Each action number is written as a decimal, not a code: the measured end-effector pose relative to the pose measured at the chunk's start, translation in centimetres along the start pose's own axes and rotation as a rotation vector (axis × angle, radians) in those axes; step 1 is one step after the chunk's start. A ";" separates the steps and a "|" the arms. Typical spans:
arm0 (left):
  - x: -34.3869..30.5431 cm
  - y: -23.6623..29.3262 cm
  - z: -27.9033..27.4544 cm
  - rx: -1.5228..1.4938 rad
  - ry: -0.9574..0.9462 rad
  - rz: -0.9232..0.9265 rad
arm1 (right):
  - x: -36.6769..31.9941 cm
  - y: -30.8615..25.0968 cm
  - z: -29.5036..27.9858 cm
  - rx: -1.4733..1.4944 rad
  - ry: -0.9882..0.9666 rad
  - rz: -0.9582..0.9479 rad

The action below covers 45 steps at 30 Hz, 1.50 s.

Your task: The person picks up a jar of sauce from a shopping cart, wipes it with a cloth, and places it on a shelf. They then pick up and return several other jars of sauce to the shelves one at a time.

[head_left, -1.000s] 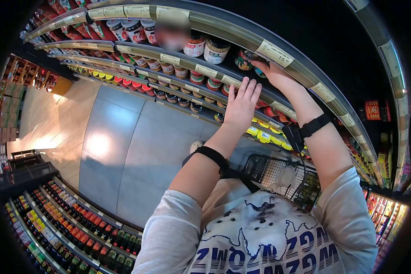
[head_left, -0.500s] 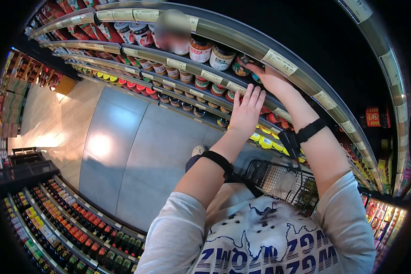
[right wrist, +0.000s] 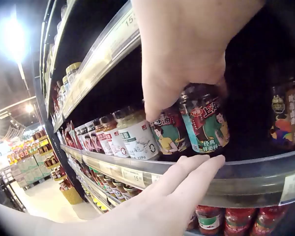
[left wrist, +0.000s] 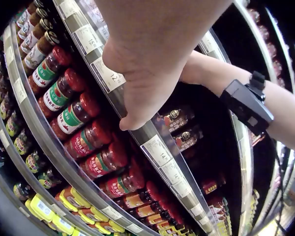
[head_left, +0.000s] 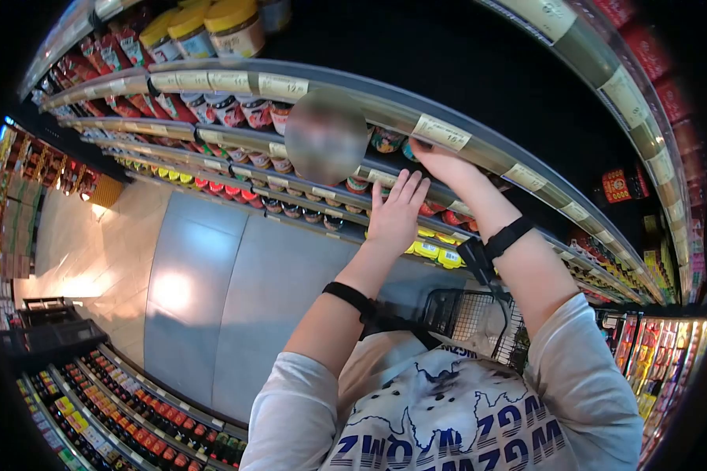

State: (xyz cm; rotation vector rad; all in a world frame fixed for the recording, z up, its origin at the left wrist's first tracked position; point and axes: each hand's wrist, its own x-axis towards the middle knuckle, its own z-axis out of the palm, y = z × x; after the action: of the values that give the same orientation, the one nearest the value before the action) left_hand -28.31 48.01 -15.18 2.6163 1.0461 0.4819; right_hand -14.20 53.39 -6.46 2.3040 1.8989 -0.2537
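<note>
My right hand point(right wrist: 184, 54) reaches down from above onto a dark-lidded sauce jar point(right wrist: 205, 120) with a teal and red picture label, its fingers and thumb around the lid. The jar stands slightly tilted near the front of the shelf point(right wrist: 255, 179). My left hand point(head_left: 397, 212) lies against the shelf's front edge, fingers straight, fingertips just below that jar. A similar picture-label jar point(right wrist: 169, 135) stands right beside it, by my right thumb. In the left wrist view, the jar is hidden behind the left hand.
White-labelled jars point(right wrist: 137, 137) line the same shelf to the left. A dark jar point(right wrist: 285, 115) stands farther right. Red-lidded jars point(left wrist: 71, 115) fill the shelf below. The price-tag rail point(head_left: 444, 133) of the shelf above overhangs my right hand. A shopping cart point(head_left: 452, 310) stands beside me.
The head view has tilted up, bringing yellow-lidded jars on a higher shelf into sight. Both hands keep about the same places at the shelf, the right one still at the picture-label jars.
</note>
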 end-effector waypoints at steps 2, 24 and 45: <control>0.2 -0.1 -1.0 -0.104 0.083 0.003 | -0.1 0.7 1.6 0.205 0.231 0.055; 5.2 -3.5 -2.4 0.033 0.050 -0.075 | 0.6 0.9 2.7 0.572 0.334 0.228; 3.7 -5.6 -1.7 -0.132 0.068 0.140 | -1.4 2.2 -0.9 0.691 0.268 0.086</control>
State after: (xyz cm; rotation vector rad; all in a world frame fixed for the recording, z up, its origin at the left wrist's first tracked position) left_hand -29.94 54.72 -14.98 2.5824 0.8237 0.6521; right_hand -12.30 51.81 -5.31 2.9748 2.0593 -0.7232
